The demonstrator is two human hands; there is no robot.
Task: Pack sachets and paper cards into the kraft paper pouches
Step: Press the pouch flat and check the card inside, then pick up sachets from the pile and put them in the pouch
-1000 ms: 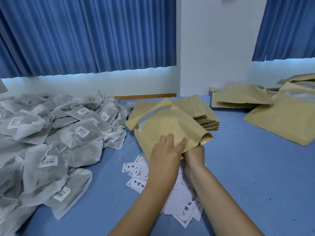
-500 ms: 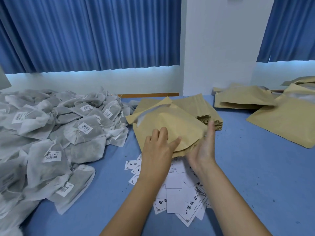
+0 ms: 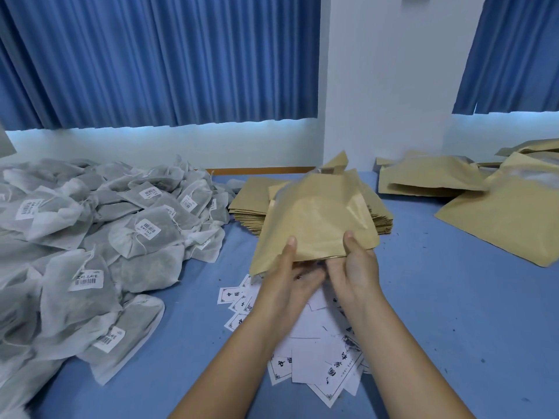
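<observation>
Head view, my hands: my left hand (image 3: pixel 287 276) and right hand (image 3: pixel 358 267) each pinch the near edge of one kraft paper pouch (image 3: pixel 314 219), thumbs on top, fingers underneath.
Pouch in hand: lifted off the counter (image 3: pixel 453 328), above the paper cards (image 3: pixel 317 361). It looks flat, so I judge it has nothing in it yet. I cannot tell if its mouth is parted.
Sachets (image 3: pixel 121 237): a big heap on my left, apart from both hands.
Cards: scattered loose under my wrists.
Stack of flat pouches (image 3: pixel 251 204): just behind the held one, with many layers.
Done: a few pouches at the far right (image 3: pixel 499 225) lie well apart. I cannot tell if they are filled.
Left: open this pouch, add sachet and card. Going by the heap, most of the work remains.
</observation>
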